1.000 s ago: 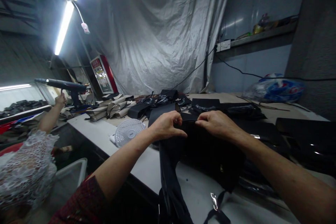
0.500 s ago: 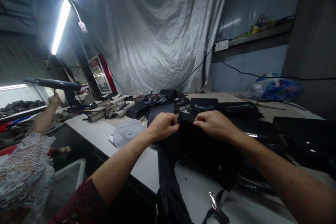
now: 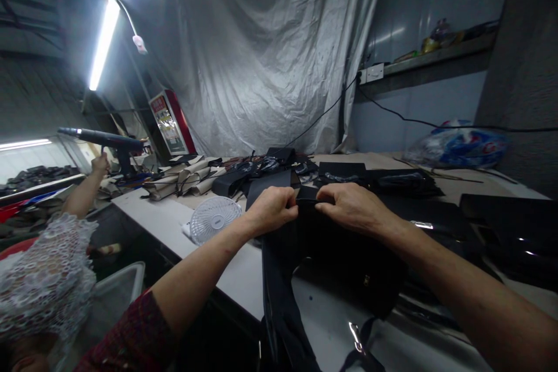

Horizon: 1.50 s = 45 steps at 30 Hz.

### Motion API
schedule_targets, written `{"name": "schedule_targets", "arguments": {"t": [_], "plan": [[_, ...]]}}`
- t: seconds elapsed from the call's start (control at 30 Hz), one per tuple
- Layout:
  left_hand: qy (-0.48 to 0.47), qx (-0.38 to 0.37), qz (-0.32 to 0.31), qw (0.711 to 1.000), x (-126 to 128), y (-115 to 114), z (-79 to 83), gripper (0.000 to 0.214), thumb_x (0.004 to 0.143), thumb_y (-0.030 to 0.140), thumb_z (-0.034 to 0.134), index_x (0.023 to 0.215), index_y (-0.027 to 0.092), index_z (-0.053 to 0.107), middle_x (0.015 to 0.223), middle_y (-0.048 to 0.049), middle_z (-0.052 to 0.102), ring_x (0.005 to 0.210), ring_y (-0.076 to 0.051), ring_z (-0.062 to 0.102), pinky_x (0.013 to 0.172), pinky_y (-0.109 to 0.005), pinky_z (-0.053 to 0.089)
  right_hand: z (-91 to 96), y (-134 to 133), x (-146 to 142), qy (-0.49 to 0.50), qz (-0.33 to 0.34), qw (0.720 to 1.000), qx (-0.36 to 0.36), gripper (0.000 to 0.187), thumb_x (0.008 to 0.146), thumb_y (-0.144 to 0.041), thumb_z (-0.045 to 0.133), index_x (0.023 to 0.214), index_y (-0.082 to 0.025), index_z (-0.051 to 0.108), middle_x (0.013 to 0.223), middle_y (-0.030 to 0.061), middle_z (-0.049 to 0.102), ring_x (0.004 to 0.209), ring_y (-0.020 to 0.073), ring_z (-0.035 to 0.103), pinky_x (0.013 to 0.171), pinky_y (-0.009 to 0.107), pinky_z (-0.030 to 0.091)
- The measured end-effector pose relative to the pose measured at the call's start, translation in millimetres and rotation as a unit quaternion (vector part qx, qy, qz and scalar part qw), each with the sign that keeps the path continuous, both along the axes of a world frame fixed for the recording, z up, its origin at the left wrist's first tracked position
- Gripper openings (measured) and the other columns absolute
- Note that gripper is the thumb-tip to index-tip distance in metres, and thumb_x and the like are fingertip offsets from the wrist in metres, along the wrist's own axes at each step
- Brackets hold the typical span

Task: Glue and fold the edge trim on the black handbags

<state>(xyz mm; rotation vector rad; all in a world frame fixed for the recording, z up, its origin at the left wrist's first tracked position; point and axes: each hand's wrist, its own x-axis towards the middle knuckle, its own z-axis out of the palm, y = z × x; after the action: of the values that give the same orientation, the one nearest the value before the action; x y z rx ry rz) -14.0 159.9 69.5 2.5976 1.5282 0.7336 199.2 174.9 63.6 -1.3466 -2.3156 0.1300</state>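
A black bag (image 3: pixel 335 250) hangs upright between both hands over the white tabletop. It has a small metal fitting on its dark panel, and a strap with a silver buckle (image 3: pixel 356 337) trails at the bottom. My left hand (image 3: pixel 274 209) is closed, pinching the bag's top edge between thumb and fingers. Just to its right, my right hand (image 3: pixel 346 206) grips the same edge, thumb below and fingers curled over the top. A short stretch of edge shows between the two hands. The bag's far side is hidden.
A white fan (image 3: pixel 215 221) stands left of the bag on the table (image 3: pixel 150 218). Beige pieces (image 3: pixel 187 177) and black bag parts (image 3: pixel 257 168) lie behind it. More black bags (image 3: pixel 505 238) lie on the right. At left, a co-worker's arm (image 3: pixel 87 186) reaches towards a sewing machine (image 3: pixel 108 142).
My right hand has shifted slightly left along the bag's edge, its fingers curling further over. The left hand keeps its hold. The whole view has turned a little.
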Motion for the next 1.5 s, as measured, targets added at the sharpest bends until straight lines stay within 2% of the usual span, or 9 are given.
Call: {"name": "schedule_targets", "arguments": {"t": [0.17,0.3,0.37,0.5,0.63,0.77,0.93,1.3,1.5], "plan": [[-0.034,-0.026,-0.007,0.999,-2,2,-0.5,0.016,0.079,0.023,0.070,0.070,0.017,0.059,0.063,0.0050,0.055,0.059,-0.010,0.048,0.057,-0.024,0.029,1.4,8,-14,-0.001,0.064,0.998,0.011,0.017,0.092,-0.029,0.060,0.097,-0.030,0.076,0.095,-0.0030,0.074,0.088,0.0162,0.066,0.068,0.025,0.038],[-0.122,-0.112,-0.045,0.985,-15,1,-0.8,0.053,0.057,0.040,0.092,0.088,0.019,0.056,0.077,0.0050,0.059,0.066,-0.011,0.051,0.058,-0.023,0.035,-0.6,12,-15,-0.005,0.059,0.998,0.018,0.017,0.093,-0.029,0.060,0.091,-0.027,0.076,0.087,-0.0006,0.073,0.080,0.0168,0.064,0.063,0.026,0.035],[-0.157,-0.163,-0.048,0.973,-23,1,-2.8,0.058,0.054,0.035,0.092,0.093,0.019,0.054,0.083,0.0036,0.060,0.068,-0.012,0.053,0.059,-0.022,0.037,-1.4,12,-14,-0.007,0.059,0.998,0.020,0.017,0.093,-0.029,0.059,0.090,-0.026,0.076,0.087,-0.0001,0.073,0.080,0.0171,0.063,0.064,0.027,0.035],[-0.212,-0.201,-0.049,0.955,-34,2,-9.0,0.044,0.059,0.024,0.084,0.090,0.019,0.053,0.086,0.0017,0.061,0.069,-0.012,0.055,0.059,-0.023,0.040,-1.3,8,-14,-0.008,0.065,0.998,0.023,0.016,0.093,-0.028,0.060,0.088,-0.026,0.075,0.090,-0.0008,0.073,0.082,0.0165,0.063,0.064,0.026,0.035],[-0.203,-0.156,-0.057,0.965,-33,-2,-9.4,0.036,0.063,0.021,0.084,0.083,0.018,0.055,0.078,0.0039,0.058,0.068,-0.011,0.054,0.059,-0.022,0.040,-0.9,7,-15,-0.009,0.059,0.998,0.024,0.017,0.094,-0.028,0.059,0.088,-0.026,0.075,0.089,-0.0010,0.073,0.081,0.0163,0.063,0.064,0.026,0.035],[-0.095,-0.046,-0.030,0.994,-26,-16,-2.3,0.020,0.072,0.020,0.082,0.080,0.018,0.063,0.074,0.0038,0.062,0.068,-0.011,0.056,0.061,-0.023,0.041,-1.9,8,-15,-0.009,0.051,0.998,0.029,0.017,0.093,-0.029,0.059,0.086,-0.026,0.074,0.087,-0.0013,0.073,0.081,0.0168,0.064,0.064,0.026,0.035],[0.022,0.054,-0.008,0.998,-19,-27,4.2,0.009,0.078,0.018,0.080,0.084,0.019,0.074,0.080,0.0008,0.069,0.074,-0.014,0.063,0.067,-0.025,0.044,-2.7,6,-16,-0.009,0.046,0.998,0.043,0.018,0.093,-0.029,0.058,0.085,-0.026,0.074,0.088,-0.0007,0.073,0.081,0.0179,0.064,0.063,0.027,0.034],[0.046,0.036,0.029,0.998,-14,-29,8.9,0.006,0.079,0.017,0.079,0.083,0.018,0.075,0.078,0.0001,0.072,0.068,-0.014,0.064,0.064,-0.024,0.043,0.8,2,-19,-0.034,0.044,0.997,0.050,0.019,0.094,-0.029,0.058,0.085,-0.025,0.074,0.089,0.0018,0.073,0.080,0.0186,0.064,0.062,0.028,0.033],[0.062,0.013,-0.019,0.998,-15,-27,13.9,0.005,0.081,0.017,0.078,0.082,0.017,0.073,0.077,0.0008,0.070,0.070,-0.014,0.063,0.065,-0.024,0.042,12.2,-14,-16,-0.066,0.017,0.998,0.008,0.019,0.092,-0.028,0.060,0.079,-0.024,0.073,0.080,0.0033,0.072,0.072,0.0182,0.063,0.058,0.027,0.031]]}}
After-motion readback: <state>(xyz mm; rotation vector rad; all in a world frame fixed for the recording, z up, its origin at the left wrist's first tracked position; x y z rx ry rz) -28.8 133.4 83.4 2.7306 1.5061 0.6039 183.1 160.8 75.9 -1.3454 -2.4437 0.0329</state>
